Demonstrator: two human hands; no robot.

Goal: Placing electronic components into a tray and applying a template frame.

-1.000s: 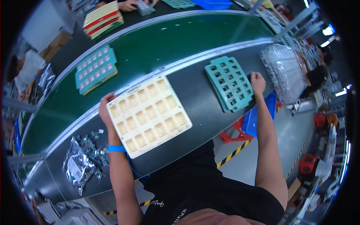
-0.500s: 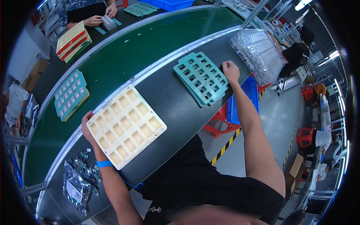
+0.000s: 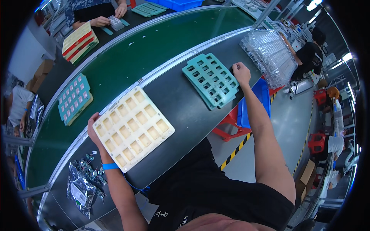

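My left hand [image 3: 93, 126] grips the left edge of a cream tray [image 3: 138, 130] with rows of rectangular pockets; nothing shows in the pockets. Part of the fingers is hidden behind the tray. A blue band [image 3: 110, 166] circles that wrist. Farther right on the dark bench lie stacked teal grid frames [image 3: 224, 101] with square openings. Just beyond their right edge my right hand [image 3: 241, 73] is closed, its fingers curled; whether anything is in them is hidden.
A silvery bag [image 3: 80, 191] with small circuit boards [image 3: 90, 171] lies left. Clear plastic trays [image 3: 269, 56] are stacked right, above a blue bin [image 3: 253, 106] and red stool [image 3: 231, 133]. A teal-topped tray [image 3: 75, 98] sits on the green belt [image 3: 154, 48]. A co-worker's hands [image 3: 102, 21] work across it.
The whole view has shifted slightly to the right. My left hand keeps its grip on the cream tray, and my right hand stays closed beside the teal frames.
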